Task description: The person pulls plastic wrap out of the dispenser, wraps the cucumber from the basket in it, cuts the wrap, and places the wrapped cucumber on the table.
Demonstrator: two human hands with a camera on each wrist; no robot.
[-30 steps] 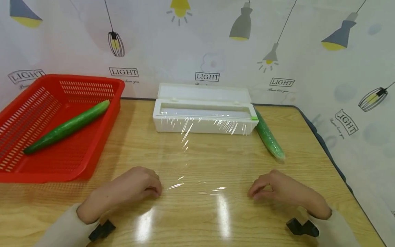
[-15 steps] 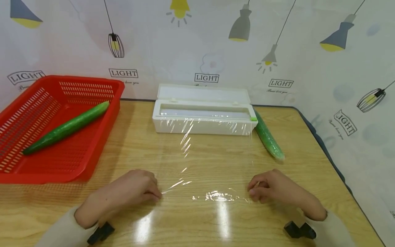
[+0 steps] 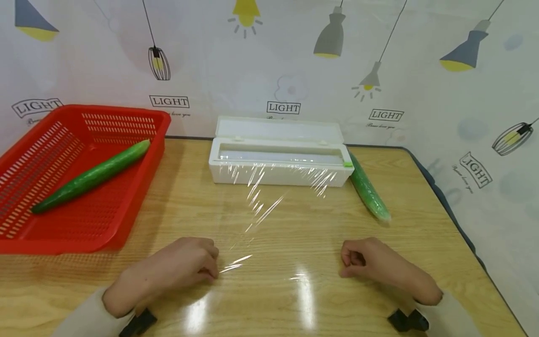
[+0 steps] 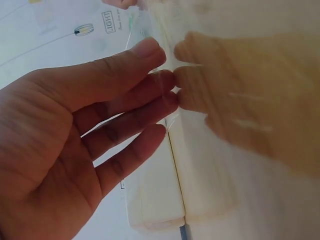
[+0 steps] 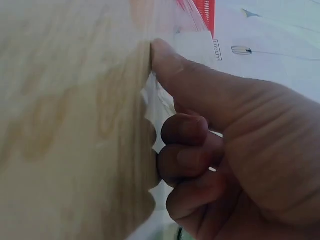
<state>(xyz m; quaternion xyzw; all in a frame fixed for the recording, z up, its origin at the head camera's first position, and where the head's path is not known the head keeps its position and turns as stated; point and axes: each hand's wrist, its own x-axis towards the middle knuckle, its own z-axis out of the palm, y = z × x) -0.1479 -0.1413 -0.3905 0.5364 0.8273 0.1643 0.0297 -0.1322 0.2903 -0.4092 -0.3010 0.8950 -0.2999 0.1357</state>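
A clear sheet of cling film (image 3: 254,210) stretches from the white dispenser box (image 3: 278,175) across the wooden table towards me. My left hand (image 3: 183,262) pinches its near left corner; in the left wrist view the thumb (image 4: 115,75) and fingertips meet at the film, close to the tabletop. At the near right corner, my right hand (image 3: 372,260) holds the film low against the table. The right wrist view has its thumb (image 5: 200,82) extended down and the other fingers curled. The film's exact edge is hard to make out.
Left stands a red plastic basket (image 3: 145,187) with a cucumber (image 3: 92,178) inside. Another cucumber (image 3: 370,196), shiny as if wrapped, lies right of the box. The box's lid (image 3: 280,129) is raised, and a green slider (image 3: 348,164) sits at its right end. A patterned wall covering (image 3: 244,70) rises behind.
Both hands have shifted slightly towards me, staying at the film's near corners. The creases and glints on the film have changed. Box, basket and cucumbers have stayed put.
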